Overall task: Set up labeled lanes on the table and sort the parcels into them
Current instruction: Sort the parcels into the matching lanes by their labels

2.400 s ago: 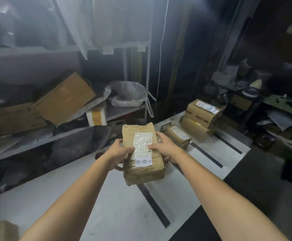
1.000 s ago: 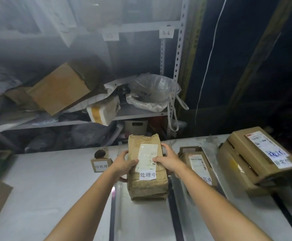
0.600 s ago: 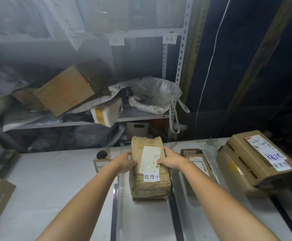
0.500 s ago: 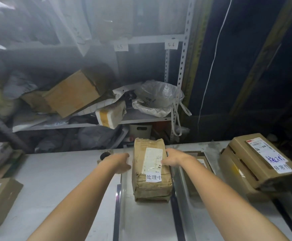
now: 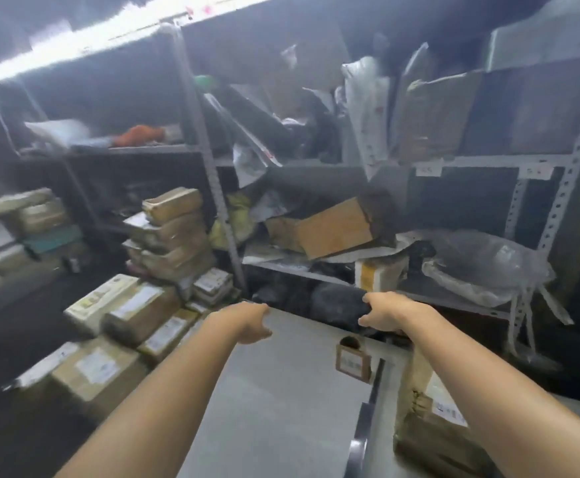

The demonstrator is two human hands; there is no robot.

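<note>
The parcel (image 5: 416,419) now lies let go on the tabletop (image 5: 275,391), just right of the dark tape strip (image 5: 362,426). The left hand (image 5: 247,322) and right hand (image 5: 381,317), at its sides a moment ago, hang empty and loosely curled. The view has swung toward the pile of boxes (image 5: 119,339), probably the next pick.

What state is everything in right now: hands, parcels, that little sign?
left hand: empty, fingers loosely curled, over the table
right hand: empty, fingers loosely curled
brown wrapped parcel: lying on the table, right of the black tape strip, no hand on it
label card: standing upright on the table
parcel pile: stacked left of the table
cardboard box: tilted on the shelf
</note>
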